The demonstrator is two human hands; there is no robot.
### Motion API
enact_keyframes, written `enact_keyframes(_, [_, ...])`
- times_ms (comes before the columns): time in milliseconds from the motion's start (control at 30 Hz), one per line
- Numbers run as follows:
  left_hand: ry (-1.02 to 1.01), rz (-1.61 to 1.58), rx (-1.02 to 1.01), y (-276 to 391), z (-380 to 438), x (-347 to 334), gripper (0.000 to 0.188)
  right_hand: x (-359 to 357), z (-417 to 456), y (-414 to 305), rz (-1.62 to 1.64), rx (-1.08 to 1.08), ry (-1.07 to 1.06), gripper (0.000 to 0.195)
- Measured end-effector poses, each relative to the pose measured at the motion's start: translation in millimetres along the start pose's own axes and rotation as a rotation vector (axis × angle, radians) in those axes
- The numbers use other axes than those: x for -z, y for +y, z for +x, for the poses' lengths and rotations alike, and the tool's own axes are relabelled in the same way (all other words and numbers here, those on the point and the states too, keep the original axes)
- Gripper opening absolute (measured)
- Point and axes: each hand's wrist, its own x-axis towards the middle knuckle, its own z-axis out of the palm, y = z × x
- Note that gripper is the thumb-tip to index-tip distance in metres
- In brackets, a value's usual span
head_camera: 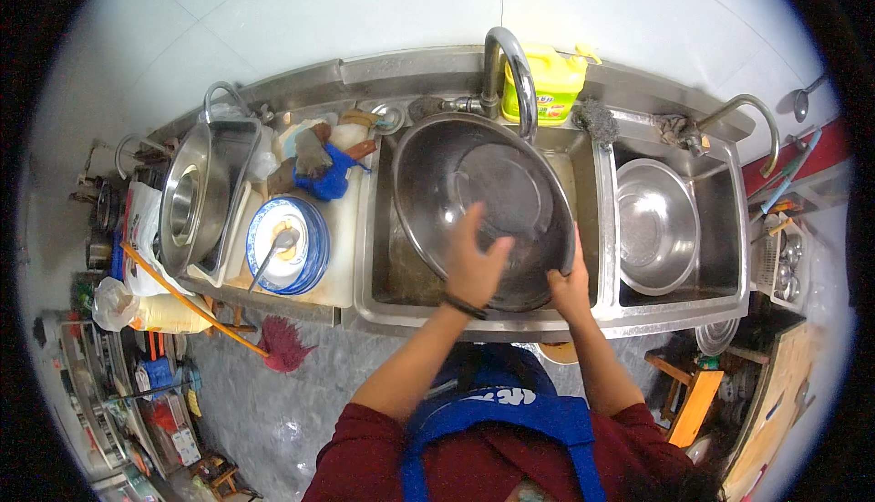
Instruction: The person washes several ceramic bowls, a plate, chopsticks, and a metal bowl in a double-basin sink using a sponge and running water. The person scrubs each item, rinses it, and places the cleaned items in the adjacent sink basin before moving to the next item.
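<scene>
A large dark metal basin (pixel 506 167) leans tilted in the middle sink (pixel 403 283), its inside facing me. On its lower right rim my right hand (pixel 571 287) is closed, thumb on the inner side. My left hand (pixel 475 256) is over the lower part of the basin's inside, blurred, fingers spread and holding nothing; whether it touches the metal is unclear. Above the basin's upper edge arches a metal faucet (pixel 509 58). No water stream from it can be made out.
A yellow detergent jug (pixel 543 88) and a steel-wool scourer (pixel 597 121) stand behind. The right sink holds a steel bowl (pixel 656 229). Leftward are stacked blue-rimmed plates (pixel 318 249) with a spoon (pixel 277 252), a blue cloth (pixel 331 177), and steel basins (pixel 184 201). A broom (pixel 284 345) leans below.
</scene>
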Motion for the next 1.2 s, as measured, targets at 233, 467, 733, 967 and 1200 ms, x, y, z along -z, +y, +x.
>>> enact_keyframes(233, [0.267, 0.147, 0.652, -172.8, -75.5, 72.7, 0.07, 3.6, 38.3, 10.3, -0.021, -0.031, -0.222, 0.082])
enact_keyframes(467, [0.211, -0.199, 0.848, -161.3, -66.9, 77.4, 0.066, -1.4, 76.2, 19.2, 0.117, -0.65, -0.211, 0.04])
enact_keyframes(733, [-0.24, -0.938, 1.237, -86.7, -57.7, 106.3, 0.04, 61.8, 22.6, 8.6, 0.139, -0.732, -0.288, 0.056])
enact_keyframes(967, [-0.406, -1.003, 1.267, -62.5, -78.8, 38.7, 0.039, 132.5, 18.4, -27.3, -0.132, -0.618, -0.145, 0.051])
enact_keyframes(1200, [-0.081, -0.544, 1.113, -90.0, -83.2, 66.1, 0.036, 72.4, 0.6, 51.9, 0.342, -0.472, -0.162, 0.032])
